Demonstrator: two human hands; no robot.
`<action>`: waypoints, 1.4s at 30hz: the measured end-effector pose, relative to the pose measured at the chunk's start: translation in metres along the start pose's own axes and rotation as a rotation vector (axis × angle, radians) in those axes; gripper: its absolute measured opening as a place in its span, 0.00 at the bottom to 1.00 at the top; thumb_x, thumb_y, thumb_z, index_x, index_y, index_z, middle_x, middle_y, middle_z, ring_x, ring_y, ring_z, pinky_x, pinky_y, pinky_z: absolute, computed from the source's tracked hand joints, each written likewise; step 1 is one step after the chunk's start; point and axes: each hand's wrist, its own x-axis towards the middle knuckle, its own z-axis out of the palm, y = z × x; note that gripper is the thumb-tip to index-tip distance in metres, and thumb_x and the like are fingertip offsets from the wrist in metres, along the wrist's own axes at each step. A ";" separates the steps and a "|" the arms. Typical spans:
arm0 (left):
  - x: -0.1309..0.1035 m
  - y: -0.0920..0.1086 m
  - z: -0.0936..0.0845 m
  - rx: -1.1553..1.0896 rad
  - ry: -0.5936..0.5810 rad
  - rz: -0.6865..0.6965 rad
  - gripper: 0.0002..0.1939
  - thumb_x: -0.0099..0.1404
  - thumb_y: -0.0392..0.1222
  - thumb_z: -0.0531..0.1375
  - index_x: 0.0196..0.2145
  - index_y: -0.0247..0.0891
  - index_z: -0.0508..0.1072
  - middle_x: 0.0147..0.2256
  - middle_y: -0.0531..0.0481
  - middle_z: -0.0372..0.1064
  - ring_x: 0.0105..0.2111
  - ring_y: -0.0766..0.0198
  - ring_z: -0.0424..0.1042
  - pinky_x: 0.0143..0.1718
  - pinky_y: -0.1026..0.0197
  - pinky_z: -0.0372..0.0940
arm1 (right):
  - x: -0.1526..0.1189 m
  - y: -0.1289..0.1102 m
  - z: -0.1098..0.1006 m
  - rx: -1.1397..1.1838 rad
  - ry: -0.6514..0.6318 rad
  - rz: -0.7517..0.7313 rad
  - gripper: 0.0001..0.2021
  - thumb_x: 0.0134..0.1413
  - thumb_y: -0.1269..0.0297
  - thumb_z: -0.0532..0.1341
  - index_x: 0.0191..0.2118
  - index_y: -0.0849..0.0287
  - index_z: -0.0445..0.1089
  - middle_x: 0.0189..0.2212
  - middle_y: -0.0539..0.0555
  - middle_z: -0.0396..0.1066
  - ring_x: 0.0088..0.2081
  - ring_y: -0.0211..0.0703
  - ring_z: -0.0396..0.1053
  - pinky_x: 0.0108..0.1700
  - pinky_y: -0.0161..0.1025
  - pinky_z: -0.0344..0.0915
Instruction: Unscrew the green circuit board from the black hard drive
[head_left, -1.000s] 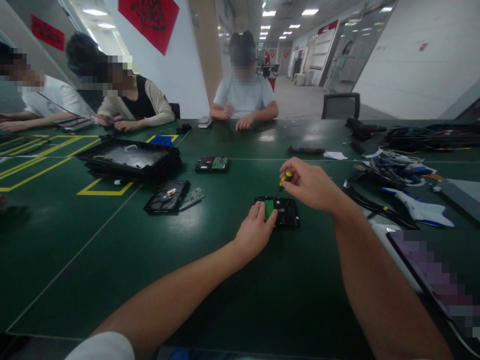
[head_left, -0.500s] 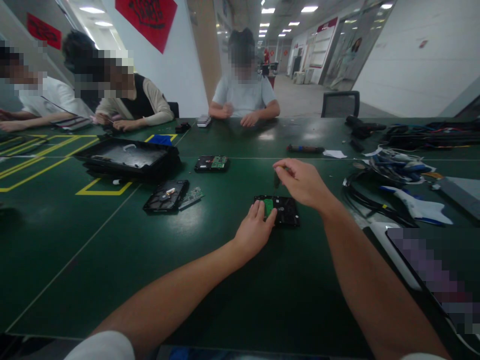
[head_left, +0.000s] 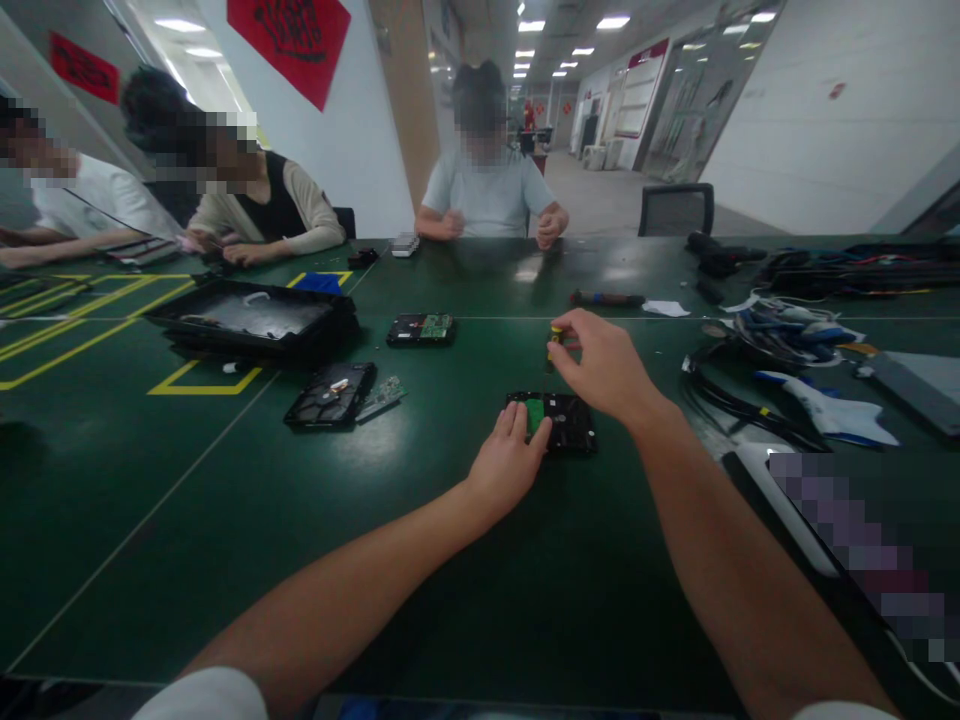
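A black hard drive (head_left: 574, 425) with a green circuit board lies flat on the dark green table (head_left: 420, 580). My left hand (head_left: 508, 455) rests on its left part, fingers on the green board and thumb along the near side, holding it against the table. Above the drive's far edge my right hand (head_left: 600, 365) pinches the yellow handle of a small screwdriver (head_left: 555, 345), which stands upright. Its thin shaft points down at the drive; whether the tip touches is too small to tell.
To the left are another drive (head_left: 421, 329), an opened drive casing (head_left: 330, 395), a loose circuit board (head_left: 382, 398) and black trays (head_left: 255, 315). Cables (head_left: 795, 335) and a laptop (head_left: 787, 510) lie right. Another screwdriver (head_left: 607, 299) lies beyond. Several people sit around the table.
My right hand's fingers have opened a little around the screwdriver, and its yellow handle now shows. My left hand stays on the drive. The person opposite has moved a hand outward.
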 end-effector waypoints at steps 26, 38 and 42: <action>0.000 0.001 0.000 -0.018 -0.011 -0.004 0.25 0.80 0.42 0.52 0.70 0.37 0.65 0.67 0.25 0.62 0.70 0.39 0.61 0.67 0.39 0.63 | 0.001 0.007 0.005 0.066 0.057 0.032 0.12 0.61 0.66 0.65 0.50 0.56 0.71 0.46 0.59 0.78 0.45 0.53 0.77 0.48 0.50 0.72; 0.000 0.000 0.001 -0.022 -0.005 -0.008 0.25 0.80 0.42 0.52 0.70 0.38 0.64 0.68 0.27 0.62 0.70 0.40 0.61 0.67 0.38 0.63 | 0.000 0.007 0.002 -0.018 0.045 -0.022 0.11 0.61 0.67 0.62 0.49 0.55 0.72 0.48 0.61 0.76 0.46 0.54 0.74 0.50 0.51 0.70; -0.001 0.000 0.002 -0.031 -0.008 -0.008 0.25 0.80 0.42 0.52 0.70 0.38 0.64 0.68 0.25 0.61 0.70 0.39 0.61 0.67 0.38 0.63 | 0.001 0.009 0.004 0.015 0.070 0.020 0.10 0.60 0.68 0.62 0.48 0.56 0.71 0.46 0.60 0.77 0.44 0.54 0.75 0.50 0.51 0.70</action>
